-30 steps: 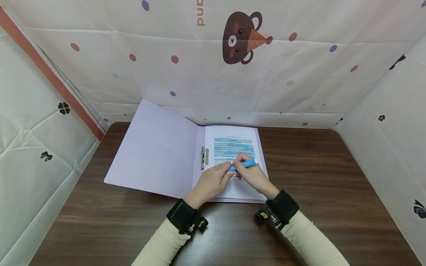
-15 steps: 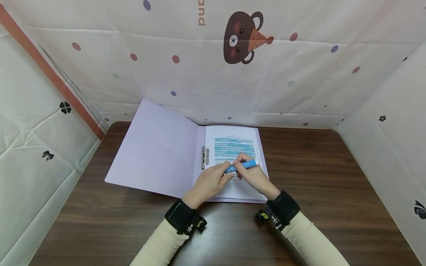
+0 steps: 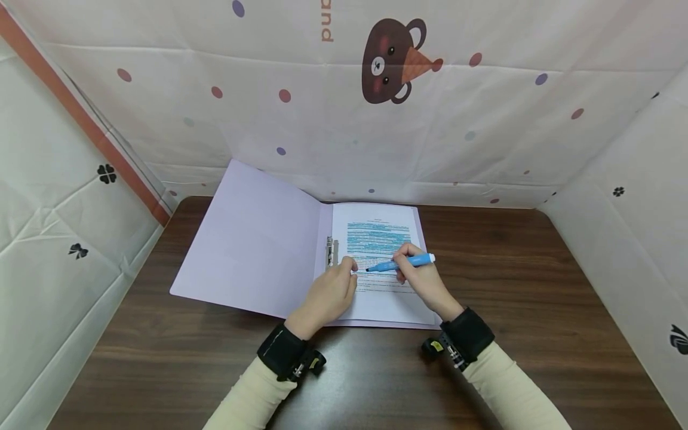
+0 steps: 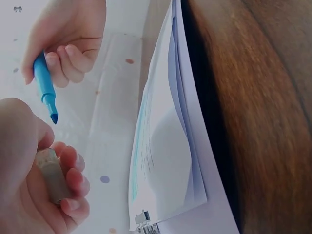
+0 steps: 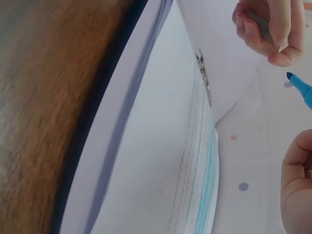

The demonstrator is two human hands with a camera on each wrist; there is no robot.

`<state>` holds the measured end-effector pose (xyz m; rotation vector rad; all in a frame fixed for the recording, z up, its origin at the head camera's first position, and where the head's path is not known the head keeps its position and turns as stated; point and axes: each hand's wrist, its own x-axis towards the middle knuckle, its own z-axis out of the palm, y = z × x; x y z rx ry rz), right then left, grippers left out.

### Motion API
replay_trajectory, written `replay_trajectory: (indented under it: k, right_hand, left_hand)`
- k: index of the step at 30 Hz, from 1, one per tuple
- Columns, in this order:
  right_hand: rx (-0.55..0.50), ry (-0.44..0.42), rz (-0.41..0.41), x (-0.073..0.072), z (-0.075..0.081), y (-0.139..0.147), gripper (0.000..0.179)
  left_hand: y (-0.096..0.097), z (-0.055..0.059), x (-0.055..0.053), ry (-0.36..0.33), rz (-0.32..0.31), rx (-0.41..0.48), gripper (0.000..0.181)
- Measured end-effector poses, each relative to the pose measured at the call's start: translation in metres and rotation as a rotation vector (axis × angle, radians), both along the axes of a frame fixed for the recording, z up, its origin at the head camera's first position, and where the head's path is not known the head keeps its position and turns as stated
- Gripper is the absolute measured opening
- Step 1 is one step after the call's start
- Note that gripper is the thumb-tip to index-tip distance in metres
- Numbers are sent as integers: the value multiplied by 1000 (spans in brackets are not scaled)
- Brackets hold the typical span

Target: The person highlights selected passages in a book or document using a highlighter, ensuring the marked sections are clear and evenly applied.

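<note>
My right hand (image 3: 426, 280) holds a blue felt-tip marker (image 3: 384, 266) across the page, its dark tip bare and pointing left. In the left wrist view the bare marker tip points down toward my left hand (image 4: 22, 165), with a gap between them. Curled fingers of that hand hold a short greyish cylinder, apparently the marker cap (image 4: 54, 180). Both hands are over the printed sheets (image 3: 389, 307), where the upper lines of text carry blue marking and the lower lines are unmarked. The sheets lie in an open lilac folder (image 3: 252, 239).
A metal clip (image 3: 329, 249) sits along the folder's spine. The folder lies on a dark wood table (image 3: 510, 269), its left cover spread toward the back left. Patterned white cloth (image 3: 322, 119) surrounds the table at the back and both sides.
The marker and my left hand have come apart: my right hand has moved right with the marker, my left hand slightly left and back. The marker's tip, hidden earlier, now shows.
</note>
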<state>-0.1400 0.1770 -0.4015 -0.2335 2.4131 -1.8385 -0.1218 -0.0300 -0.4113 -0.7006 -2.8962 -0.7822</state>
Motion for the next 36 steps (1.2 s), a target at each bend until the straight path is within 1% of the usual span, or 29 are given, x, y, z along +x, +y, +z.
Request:
replay_trajectory:
  k: [4, 7, 11, 14, 17, 22, 24, 29, 31, 34, 36]
  right_hand:
    - [-1, 19, -6, -2, -6, 4, 24]
    - [13, 28, -18, -2, -8, 5, 25]
    - [43, 25, -50, -2, -9, 6, 27]
    - [62, 8, -78, -3, -9, 6, 30]
    - [79, -11, -90, -2, -9, 7, 34]
    - [76, -50, -68, -2, -7, 8, 41]
    - [67, -63, -62, 0, -2, 7, 40]
    - [57, -34, -90, -1, -5, 9, 47]
    - [48, -12, -106, -4, -12, 12, 50]
    - [34, -2, -125, -5, -13, 12, 49]
    - [32, -1, -133, -5, -13, 12, 48]
  left_hand:
    - [-2, 0, 2, -14, -34, -24, 17]
    - [-3, -1, 4, -16, -70, -60, 17]
    - [-5, -4, 8, 9, -122, -95, 14]
    - [-7, -7, 10, 40, -168, -99, 11]
    - [-9, -9, 12, 63, -203, -102, 12]
    - [-10, -9, 15, 62, -244, -105, 12]
    - [-10, -8, 16, 64, -262, -106, 9]
    - [-11, -10, 18, 92, -309, -104, 11]
    - [-11, -10, 20, 99, -326, -100, 12]
    - [-11, -9, 22, 107, -343, -100, 14]
    - [-10, -8, 23, 121, -354, -115, 14]
